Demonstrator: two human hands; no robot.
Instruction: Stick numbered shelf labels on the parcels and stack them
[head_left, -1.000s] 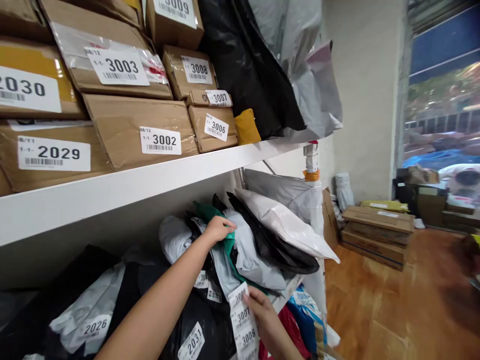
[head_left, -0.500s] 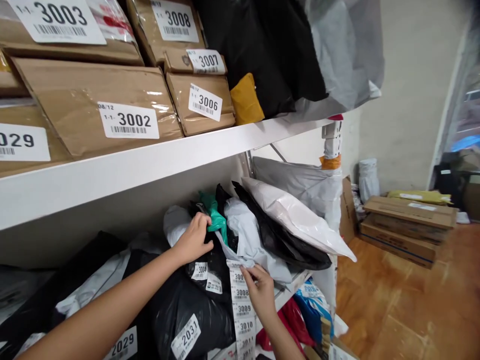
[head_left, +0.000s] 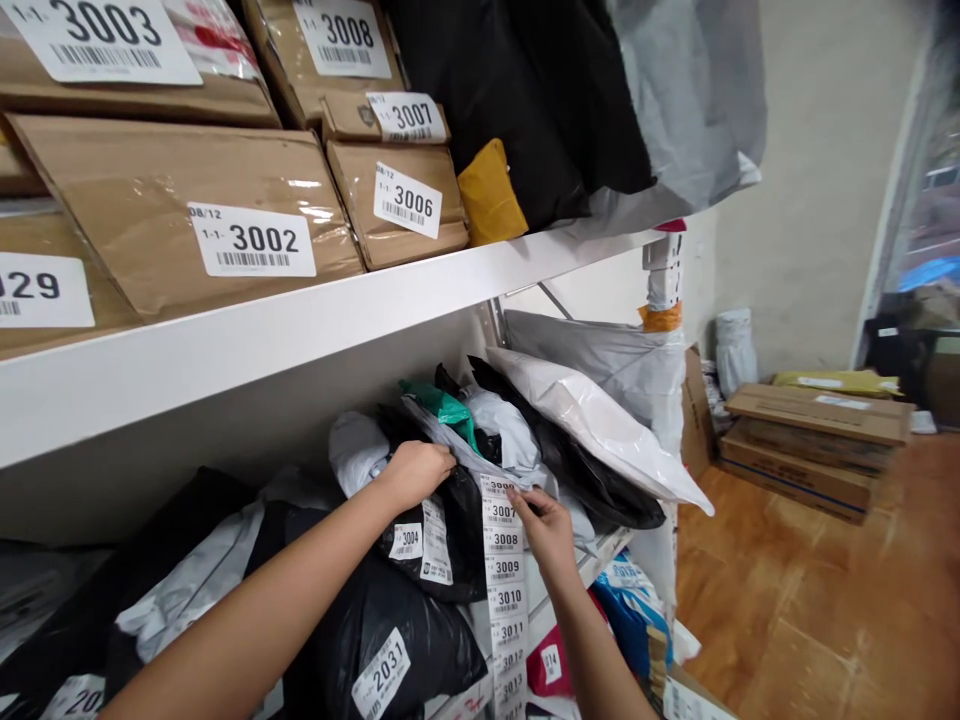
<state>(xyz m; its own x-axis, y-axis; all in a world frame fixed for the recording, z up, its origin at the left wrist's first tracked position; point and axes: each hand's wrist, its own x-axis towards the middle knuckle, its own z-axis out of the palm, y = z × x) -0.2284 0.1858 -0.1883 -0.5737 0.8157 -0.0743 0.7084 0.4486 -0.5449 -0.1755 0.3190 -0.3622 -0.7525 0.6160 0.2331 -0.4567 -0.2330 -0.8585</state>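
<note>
My left hand (head_left: 420, 472) is closed at the top edges of upright mailing bags on the lower shelf; which bag its curled fingers grip is partly hidden. Below it hangs a black mailing bag (head_left: 465, 530) labelled 3004. Just behind the fingers are a grey mailing bag (head_left: 459, 445) and a green bag (head_left: 448, 405). Between thumb and fingers, my right hand (head_left: 546, 522) pinches the upper end of a long strip of barcode number labels (head_left: 506, 570), which dangles downward with 3007 to 3013 readable. The strip's top lies against the grey bag.
Numbered cardboard boxes (head_left: 187, 190) line the upper shelf (head_left: 337, 340), whose edge runs above my hands. A white mailing bag (head_left: 592, 415) leans at the right beside a wrapped post (head_left: 664, 400). A black bag labelled 2031 (head_left: 435, 630) sits below. Flat cartons (head_left: 810, 450) are stacked on the floor.
My left hand has shifted right, away from the green bag, which now sits behind the grey bag's edge. My right hand and the label strip have moved right and slightly up.
</note>
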